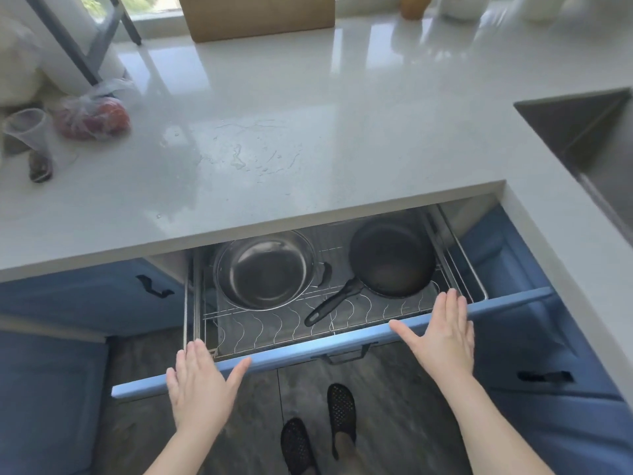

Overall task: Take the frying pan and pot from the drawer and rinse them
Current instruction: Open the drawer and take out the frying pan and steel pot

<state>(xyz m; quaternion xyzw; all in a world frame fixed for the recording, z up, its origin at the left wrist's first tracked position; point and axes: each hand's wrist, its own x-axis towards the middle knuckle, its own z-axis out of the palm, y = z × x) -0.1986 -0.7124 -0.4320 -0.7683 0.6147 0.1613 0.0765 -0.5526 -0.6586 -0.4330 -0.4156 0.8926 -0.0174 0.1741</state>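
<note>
A blue-fronted drawer (308,353) stands pulled out below the white counter. Inside, on a wire rack, a steel pot (265,270) sits at the left and a black frying pan (392,260) at the right, its handle pointing toward the front left. My left hand (200,385) lies flat over the drawer front's left part, fingers straight. My right hand (442,332) is spread flat over the drawer front's right part, fingertips reaching over the rack edge. Neither hand holds anything.
The sink (589,138) is at the right, set into the counter (308,97), which has a wet patch in the middle. A plastic bag with red produce (92,118), a clear cup (29,130) and a cardboard box (257,15) stand on it. My feet are below.
</note>
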